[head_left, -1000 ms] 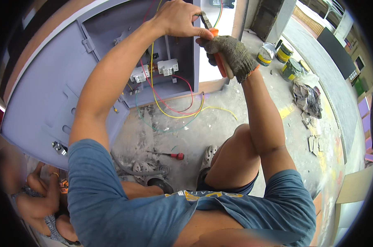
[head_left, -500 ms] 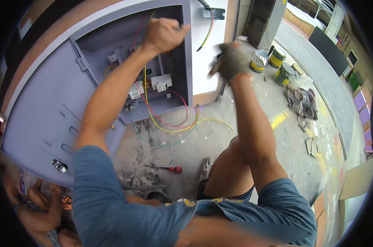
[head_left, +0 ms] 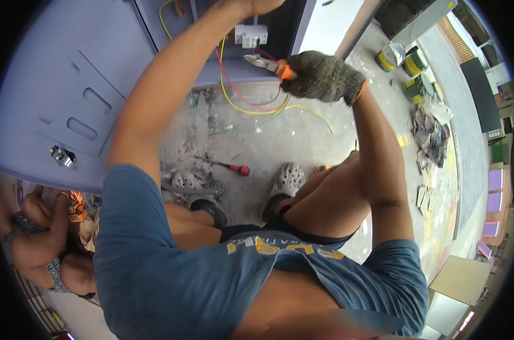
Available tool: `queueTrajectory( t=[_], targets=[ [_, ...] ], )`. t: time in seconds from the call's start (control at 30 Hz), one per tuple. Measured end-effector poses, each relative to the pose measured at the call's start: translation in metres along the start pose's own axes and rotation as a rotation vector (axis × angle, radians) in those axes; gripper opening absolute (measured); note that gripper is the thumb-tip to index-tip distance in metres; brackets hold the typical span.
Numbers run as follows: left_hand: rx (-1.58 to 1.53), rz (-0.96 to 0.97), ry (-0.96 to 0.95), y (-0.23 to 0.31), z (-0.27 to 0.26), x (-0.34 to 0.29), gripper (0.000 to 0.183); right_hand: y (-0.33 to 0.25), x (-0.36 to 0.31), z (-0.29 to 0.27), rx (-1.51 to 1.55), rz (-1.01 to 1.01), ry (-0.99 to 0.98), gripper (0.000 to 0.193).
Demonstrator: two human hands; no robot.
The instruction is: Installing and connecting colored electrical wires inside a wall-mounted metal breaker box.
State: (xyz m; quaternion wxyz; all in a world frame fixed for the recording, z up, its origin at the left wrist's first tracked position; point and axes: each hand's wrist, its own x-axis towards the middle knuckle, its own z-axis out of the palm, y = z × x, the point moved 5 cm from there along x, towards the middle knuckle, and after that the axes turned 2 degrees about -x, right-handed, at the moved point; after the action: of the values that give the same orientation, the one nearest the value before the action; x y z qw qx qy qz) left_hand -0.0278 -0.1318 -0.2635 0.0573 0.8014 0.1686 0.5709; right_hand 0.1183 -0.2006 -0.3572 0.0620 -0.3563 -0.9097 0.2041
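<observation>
My right hand (head_left: pixel 319 77), in a dark knit work glove with an orange cuff edge, is closed around orange-handled pliers (head_left: pixel 263 63). Their metal jaws point left, just in front of the lower opening of a purple-grey metal cabinet (head_left: pixel 211 75). At the top edge of the picture is my bare left hand (head_left: pixel 262 4), reaching up in front of the cabinet; its fingers are mostly cut off. Below it a white breaker-like block (head_left: pixel 251 35) is fixed inside. Red, green and yellow wires (head_left: pixel 251 112) hang out in loops onto the concrete floor.
The cabinet door (head_left: pixel 70 96) stands wide at the left. A red-handled screwdriver (head_left: pixel 240 169) lies on the floor before my shoes (head_left: pixel 288 180). Paint cans (head_left: pixel 388 58) and crumpled sheeting (head_left: pixel 431 136) are at the right. Another person (head_left: pixel 38 243) crouches at lower left beside an orange power tool (head_left: pixel 77 211).
The view has tipped downward, so both hands and the cabinet sit differently in it. My blurred right hand has come left toward the cabinet, and the pliers in it now show clearly.
</observation>
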Motion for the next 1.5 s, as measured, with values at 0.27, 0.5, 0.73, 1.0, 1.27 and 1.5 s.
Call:
queueTrajectory(
  t=[0.27,0.5,0.73,1.0,1.27,1.5],
  targets=[
    [0.063,0.057,-0.003,0.022,-0.005,0.021,0.019,0.011,-0.033,-0.054,0.669,0.081,0.56,0.037],
    [0.001,-0.232,0.005,0.022,0.007,0.031,0.019,0.006,-0.04,-0.065,0.702,0.1,0.641,0.05],
    [0.171,-0.143,-0.131,0.027,0.009,0.039,0.018,0.017,-0.032,-0.067,0.664,0.068,0.611,0.047],
    [0.247,-0.164,-0.255,0.023,0.013,0.039,0.016,0.031,-0.028,-0.065,0.534,0.162,0.649,0.04],
    [0.315,-0.237,-0.383,0.016,0.03,0.047,0.026,0.031,-0.033,-0.076,0.575,0.3,0.684,0.027],
    [0.484,-0.127,-0.514,0.031,0.04,0.043,0.071,0.027,-0.049,-0.069,0.759,0.325,0.605,0.028]
  ],
)
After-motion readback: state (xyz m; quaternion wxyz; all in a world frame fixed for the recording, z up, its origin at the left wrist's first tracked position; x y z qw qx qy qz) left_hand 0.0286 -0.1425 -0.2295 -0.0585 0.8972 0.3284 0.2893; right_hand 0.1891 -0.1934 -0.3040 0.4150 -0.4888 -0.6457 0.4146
